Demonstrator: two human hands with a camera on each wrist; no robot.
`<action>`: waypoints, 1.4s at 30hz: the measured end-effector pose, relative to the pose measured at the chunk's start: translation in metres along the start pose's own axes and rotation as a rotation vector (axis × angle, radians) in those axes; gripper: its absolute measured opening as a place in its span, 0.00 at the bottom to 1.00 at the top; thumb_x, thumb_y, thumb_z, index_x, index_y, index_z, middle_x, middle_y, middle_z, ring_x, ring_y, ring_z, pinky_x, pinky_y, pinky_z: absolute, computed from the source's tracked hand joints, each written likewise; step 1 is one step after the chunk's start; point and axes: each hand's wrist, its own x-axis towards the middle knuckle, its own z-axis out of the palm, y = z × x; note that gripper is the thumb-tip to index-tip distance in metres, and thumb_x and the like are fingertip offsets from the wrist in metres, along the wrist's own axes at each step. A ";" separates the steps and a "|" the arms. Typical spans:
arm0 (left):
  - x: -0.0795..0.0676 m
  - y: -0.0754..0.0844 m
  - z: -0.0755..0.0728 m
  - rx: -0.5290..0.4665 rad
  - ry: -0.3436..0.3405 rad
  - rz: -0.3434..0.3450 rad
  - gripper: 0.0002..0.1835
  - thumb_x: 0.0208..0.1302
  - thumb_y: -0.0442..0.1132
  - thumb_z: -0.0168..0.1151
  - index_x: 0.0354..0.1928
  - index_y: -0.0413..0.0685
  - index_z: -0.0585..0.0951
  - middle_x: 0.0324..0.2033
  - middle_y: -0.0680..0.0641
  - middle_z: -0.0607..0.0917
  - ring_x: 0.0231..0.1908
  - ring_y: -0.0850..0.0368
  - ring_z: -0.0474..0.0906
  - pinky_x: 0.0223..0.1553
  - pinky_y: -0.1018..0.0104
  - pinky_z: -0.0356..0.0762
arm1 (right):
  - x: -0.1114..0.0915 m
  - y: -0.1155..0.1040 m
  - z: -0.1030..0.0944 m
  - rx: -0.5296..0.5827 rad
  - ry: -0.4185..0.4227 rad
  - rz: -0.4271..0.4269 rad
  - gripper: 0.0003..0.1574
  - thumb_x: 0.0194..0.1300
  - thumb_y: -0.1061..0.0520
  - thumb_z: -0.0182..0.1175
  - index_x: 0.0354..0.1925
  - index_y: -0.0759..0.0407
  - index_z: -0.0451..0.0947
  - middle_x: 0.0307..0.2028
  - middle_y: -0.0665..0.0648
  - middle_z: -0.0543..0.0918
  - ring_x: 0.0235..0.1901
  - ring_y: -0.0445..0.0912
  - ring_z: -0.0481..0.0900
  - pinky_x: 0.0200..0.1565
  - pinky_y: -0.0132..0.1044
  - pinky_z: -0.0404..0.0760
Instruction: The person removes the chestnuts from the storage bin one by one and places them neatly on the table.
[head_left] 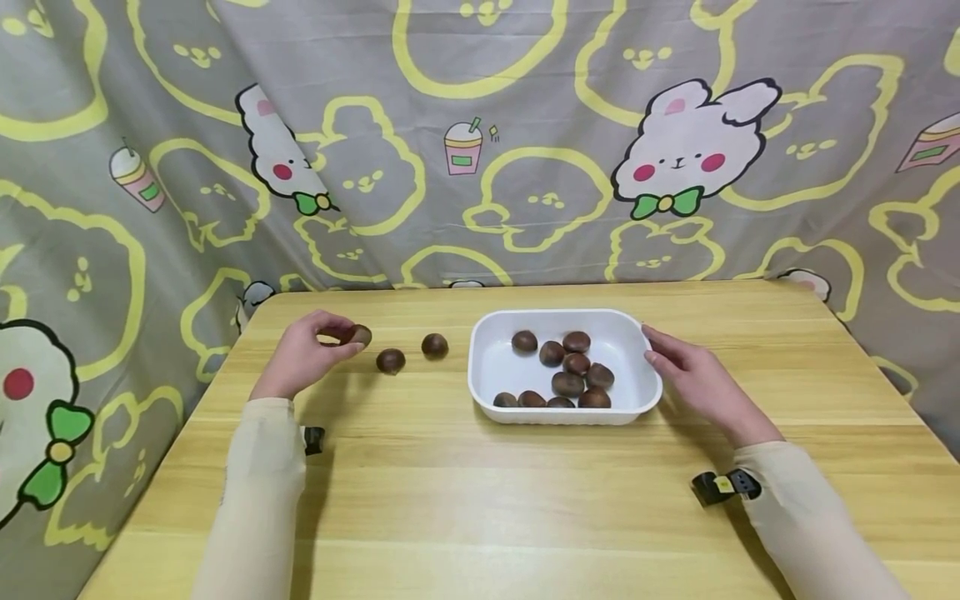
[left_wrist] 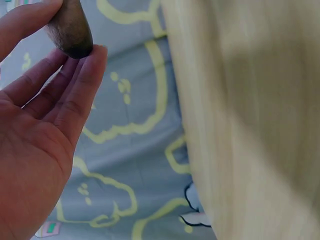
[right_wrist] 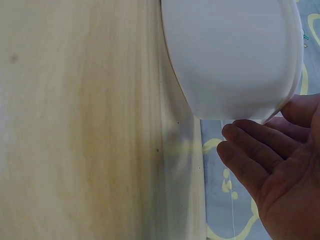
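Observation:
My left hand [head_left: 303, 354] pinches a brown chestnut [head_left: 361, 335] between thumb and fingertips over the table's left side. In the left wrist view the chestnut [left_wrist: 72, 30] sits at the tips of the thumb and fingers. Just right of that hand, two more chestnuts lie on the table, a nearer one [head_left: 390, 361] and a farther one [head_left: 434, 346]. A white tray [head_left: 480, 367] holds several chestnuts [head_left: 567, 384]. At its right end is my right hand [head_left: 693, 379], fingers fairly straight, thumb and fingertips at the tray's outer edge [right_wrist: 240, 100].
The wooden table [head_left: 450, 500] carries everything. Behind and to the left hangs a grey patterned curtain [head_left: 540, 108]. Dark wrist cameras are strapped on, one by the left sleeve [head_left: 258, 467], another by the right sleeve [head_left: 802, 492].

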 end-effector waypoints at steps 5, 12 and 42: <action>-0.002 -0.011 -0.002 0.023 -0.029 -0.044 0.23 0.64 0.45 0.68 0.53 0.37 0.78 0.48 0.38 0.80 0.53 0.40 0.74 0.51 0.46 0.73 | 0.000 0.001 0.001 0.006 0.001 0.001 0.34 0.78 0.49 0.47 0.73 0.64 0.57 0.67 0.70 0.64 0.65 0.65 0.63 0.63 0.60 0.62; 0.001 -0.028 0.006 0.032 -0.064 -0.064 0.23 0.63 0.43 0.69 0.53 0.35 0.78 0.46 0.38 0.81 0.50 0.41 0.75 0.50 0.48 0.73 | 0.001 0.003 0.001 0.003 0.006 -0.007 0.34 0.78 0.49 0.47 0.73 0.65 0.57 0.67 0.70 0.64 0.65 0.65 0.63 0.63 0.59 0.62; 0.004 -0.044 0.011 0.120 -0.218 -0.115 0.20 0.61 0.39 0.69 0.51 0.34 0.80 0.42 0.41 0.83 0.44 0.46 0.78 0.48 0.50 0.75 | 0.001 0.001 0.000 -0.005 -0.005 -0.010 0.33 0.78 0.49 0.47 0.73 0.65 0.58 0.68 0.70 0.64 0.66 0.66 0.61 0.62 0.62 0.62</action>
